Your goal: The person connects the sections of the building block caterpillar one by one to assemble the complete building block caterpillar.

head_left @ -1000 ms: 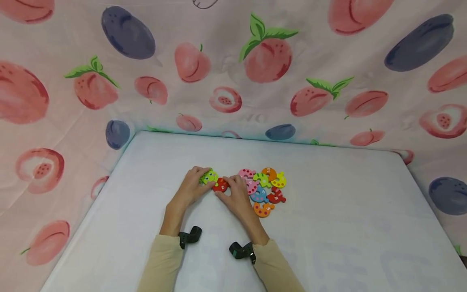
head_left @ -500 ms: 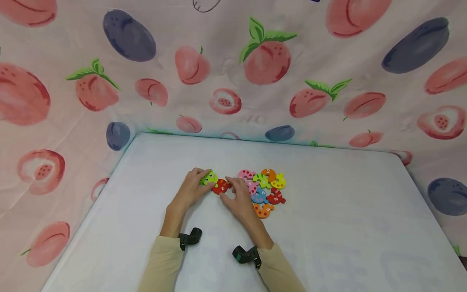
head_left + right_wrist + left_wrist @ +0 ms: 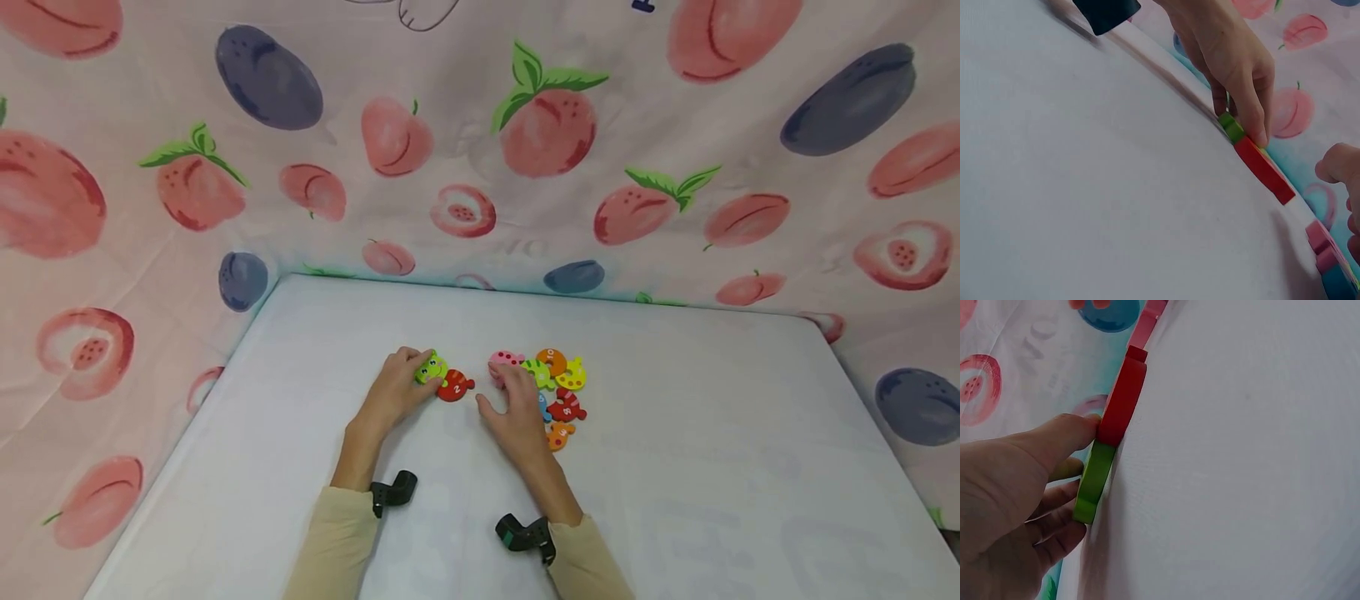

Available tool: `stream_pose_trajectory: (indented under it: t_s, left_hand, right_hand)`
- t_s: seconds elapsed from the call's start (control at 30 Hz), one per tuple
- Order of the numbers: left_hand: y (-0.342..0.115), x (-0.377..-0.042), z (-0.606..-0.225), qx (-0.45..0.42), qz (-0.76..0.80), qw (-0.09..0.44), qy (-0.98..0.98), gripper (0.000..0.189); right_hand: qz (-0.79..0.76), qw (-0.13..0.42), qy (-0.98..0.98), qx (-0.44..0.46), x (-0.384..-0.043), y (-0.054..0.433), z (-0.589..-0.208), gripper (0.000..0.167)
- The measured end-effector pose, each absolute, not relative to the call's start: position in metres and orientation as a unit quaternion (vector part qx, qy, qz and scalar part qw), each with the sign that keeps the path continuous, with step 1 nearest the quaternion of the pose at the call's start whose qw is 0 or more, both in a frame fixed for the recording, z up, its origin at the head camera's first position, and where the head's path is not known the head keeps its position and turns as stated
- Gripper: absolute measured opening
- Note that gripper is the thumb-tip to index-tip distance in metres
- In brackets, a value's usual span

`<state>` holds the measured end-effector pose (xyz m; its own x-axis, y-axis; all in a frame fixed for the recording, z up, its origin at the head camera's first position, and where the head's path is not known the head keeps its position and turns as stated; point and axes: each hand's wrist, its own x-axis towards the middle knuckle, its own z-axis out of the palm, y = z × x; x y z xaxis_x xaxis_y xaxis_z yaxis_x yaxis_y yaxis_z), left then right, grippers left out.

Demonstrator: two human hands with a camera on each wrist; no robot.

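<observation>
My left hand (image 3: 396, 390) holds a green puzzle piece with a smiling face (image 3: 430, 367) on the white table, its thumb on the near side and its fingers round the far edge. Joined to that face piece is a red striped puzzle piece (image 3: 455, 386) marked 2, its knob pointing right. In the left wrist view the thumb tip sits by the seam between the green piece (image 3: 1095, 478) and the red piece (image 3: 1124, 400). Fingers spread and bent, my right hand (image 3: 521, 421) hovers over the left side of the piece pile, covering part of a pink dotted piece (image 3: 506, 357).
Around the right hand lie a green striped piece (image 3: 538, 375), an orange piece (image 3: 552, 362) marked 10, a yellow piece (image 3: 572, 375), a red piece (image 3: 566, 406) and an orange dotted piece (image 3: 559, 435). A fruit-print cloth (image 3: 465, 125) hangs behind the table.
My right hand has let go of the red piece and moved right, over the pile. The left hand stays on the green face piece. The head view has tilted up slightly.
</observation>
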<state>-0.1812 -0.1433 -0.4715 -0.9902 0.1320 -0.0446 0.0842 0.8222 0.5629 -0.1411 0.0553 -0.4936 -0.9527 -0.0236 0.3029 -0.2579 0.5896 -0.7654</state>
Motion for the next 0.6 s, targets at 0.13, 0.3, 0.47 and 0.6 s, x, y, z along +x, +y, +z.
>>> stream_pose_trajectory:
  t_s: [0.13,0.3,0.47,0.6]
  left_hand:
    - [-0.143,-0.18,-0.47,0.058,0.283,0.04,0.956,0.057]
    - [-0.142,-0.18,-0.47,0.062,0.282,0.034,0.957,0.057]
    - [-0.138,-0.177,-0.472,0.056,0.271,0.023,0.961,0.067]
    - [-0.133,-0.174,-0.47,0.057,0.24,0.02,0.969,0.079]
  right_hand:
    - [0.433,0.137,-0.887,0.077,-0.139,0.06,-0.493,0.053]
    - [0.412,0.131,-0.899,0.072,-0.134,0.069,-0.492,0.053]
    - [0.407,0.138,-0.901,0.059,-0.128,0.092,-0.493,0.05]
    - [0.415,0.129,-0.899,0.042,-0.123,0.118,-0.493,0.053]
